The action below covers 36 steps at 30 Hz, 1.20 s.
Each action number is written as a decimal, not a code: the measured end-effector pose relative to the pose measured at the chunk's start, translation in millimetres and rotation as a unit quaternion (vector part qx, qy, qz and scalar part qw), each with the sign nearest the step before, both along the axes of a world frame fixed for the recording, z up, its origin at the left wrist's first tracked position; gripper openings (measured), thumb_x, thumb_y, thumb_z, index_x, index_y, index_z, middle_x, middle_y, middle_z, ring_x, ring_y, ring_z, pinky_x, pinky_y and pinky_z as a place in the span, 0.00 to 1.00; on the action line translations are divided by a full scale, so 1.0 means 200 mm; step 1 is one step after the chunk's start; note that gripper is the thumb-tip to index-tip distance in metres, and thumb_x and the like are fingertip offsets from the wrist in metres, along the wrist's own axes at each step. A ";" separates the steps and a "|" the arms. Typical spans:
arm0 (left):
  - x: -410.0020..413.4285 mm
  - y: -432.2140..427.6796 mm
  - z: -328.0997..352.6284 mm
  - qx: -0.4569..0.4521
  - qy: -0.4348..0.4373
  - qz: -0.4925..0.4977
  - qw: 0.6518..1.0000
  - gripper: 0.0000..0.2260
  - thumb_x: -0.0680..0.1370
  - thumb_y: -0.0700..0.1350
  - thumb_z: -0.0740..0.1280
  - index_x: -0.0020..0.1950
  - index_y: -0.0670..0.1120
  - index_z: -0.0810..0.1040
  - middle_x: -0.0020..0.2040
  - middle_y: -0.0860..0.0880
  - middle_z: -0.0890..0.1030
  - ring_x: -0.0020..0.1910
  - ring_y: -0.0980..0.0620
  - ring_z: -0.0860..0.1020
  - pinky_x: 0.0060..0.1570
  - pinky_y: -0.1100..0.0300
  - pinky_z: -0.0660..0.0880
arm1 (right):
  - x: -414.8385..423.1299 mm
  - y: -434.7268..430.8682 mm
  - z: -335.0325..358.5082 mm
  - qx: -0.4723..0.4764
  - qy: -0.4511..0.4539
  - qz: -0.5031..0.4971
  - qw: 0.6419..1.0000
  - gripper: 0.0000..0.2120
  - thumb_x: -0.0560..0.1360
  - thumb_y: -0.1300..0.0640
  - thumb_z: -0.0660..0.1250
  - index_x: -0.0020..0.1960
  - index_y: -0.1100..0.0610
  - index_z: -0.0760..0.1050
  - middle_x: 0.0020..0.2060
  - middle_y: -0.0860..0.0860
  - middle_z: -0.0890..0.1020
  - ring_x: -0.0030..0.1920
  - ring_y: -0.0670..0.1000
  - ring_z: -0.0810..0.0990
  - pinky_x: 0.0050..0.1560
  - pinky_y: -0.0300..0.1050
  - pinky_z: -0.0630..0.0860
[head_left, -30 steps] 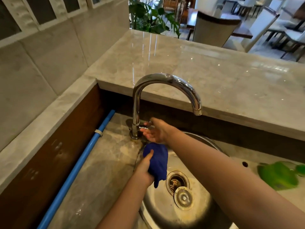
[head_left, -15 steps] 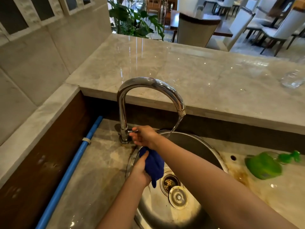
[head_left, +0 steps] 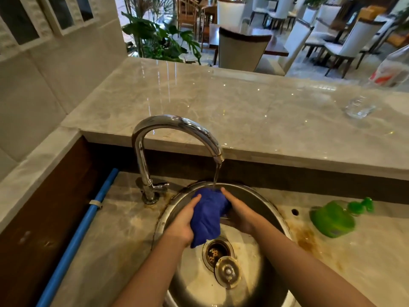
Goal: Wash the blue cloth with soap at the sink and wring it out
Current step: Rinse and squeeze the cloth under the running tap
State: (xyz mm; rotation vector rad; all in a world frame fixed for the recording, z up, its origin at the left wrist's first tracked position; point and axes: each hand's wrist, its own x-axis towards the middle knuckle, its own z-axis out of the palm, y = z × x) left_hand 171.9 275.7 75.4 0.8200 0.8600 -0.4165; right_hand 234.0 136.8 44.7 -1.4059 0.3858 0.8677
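The blue cloth (head_left: pixel 208 216) is bunched up over the round steel sink (head_left: pixel 274 209), right under the stream of water that falls from the chrome tap (head_left: pixel 177 124). My left hand (head_left: pixel 183 220) grips the cloth's left side. My right hand (head_left: pixel 239 214) holds its right side, fingers reaching up to the top of the bunch. The cloth's lower end hangs just above the drain (head_left: pixel 215 251). A green soap pump bottle (head_left: pixel 332 218) lies on the counter to the right of the sink.
The loose drain plug (head_left: pixel 228 271) rests beside the drain. A blue pipe (head_left: pixel 75 242) runs along the left of the counter. On the raised marble ledge (head_left: pixel 221 103) behind the tap sit a glass (head_left: pixel 359 107) and a plastic bag (head_left: pixel 391 72).
My right hand left the tap's handle and came down onto the cloth. Water now runs in a full stream. My left hand lifted the cloth under the spout.
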 end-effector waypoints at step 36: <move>0.10 -0.04 -0.01 0.123 -0.116 0.018 0.985 0.10 0.81 0.48 0.58 0.58 0.45 0.74 0.59 0.41 0.78 0.54 0.44 0.79 0.56 0.48 0.75 | 0.18 0.02 0.12 -0.164 -0.310 -0.019 0.936 0.13 0.79 0.49 0.61 0.44 0.56 0.77 0.38 0.53 0.82 0.40 0.51 0.81 0.48 0.50 0.78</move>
